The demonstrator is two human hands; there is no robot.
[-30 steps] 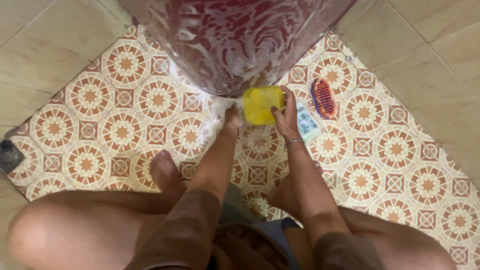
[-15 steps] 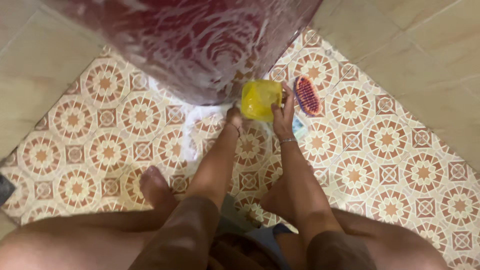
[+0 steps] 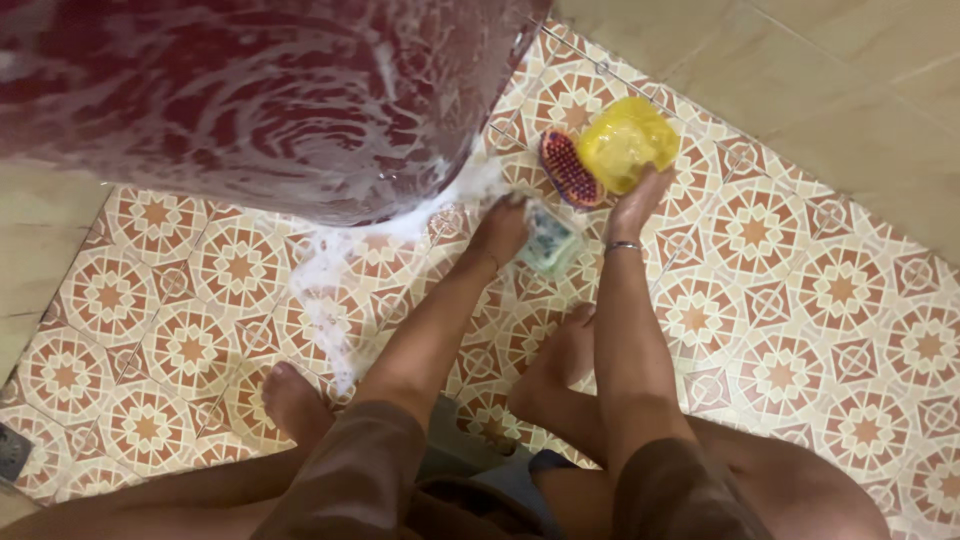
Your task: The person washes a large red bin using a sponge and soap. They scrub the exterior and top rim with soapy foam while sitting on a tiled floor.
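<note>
My right hand [image 3: 632, 205] grips a translucent yellow plastic container [image 3: 627, 143] from below and holds it low over the patterned floor tiles, close to the wall. A red and blue scrubbing brush [image 3: 567, 168] lies bristles up just left of the container. My left hand [image 3: 500, 230] reaches down to the floor and touches the left edge of a small green and white packet [image 3: 549, 246]; whether its fingers grip the packet is hidden. A large dark red tub [image 3: 250, 100] streaked with white foam fills the upper left.
Foam [image 3: 330, 290] runs from the tub across the orange and white patterned tiles [image 3: 800, 300]. My bare feet [image 3: 290, 400] rest on the floor and my knees fill the bottom edge. Plain beige wall tiles [image 3: 850, 80] rise at the upper right. A floor drain [image 3: 10, 452] shows at the left edge.
My right hand has carried the yellow container away from the tub to the right, past the brush. My left hand has let go of the container and dropped to the packet. The view shifted.
</note>
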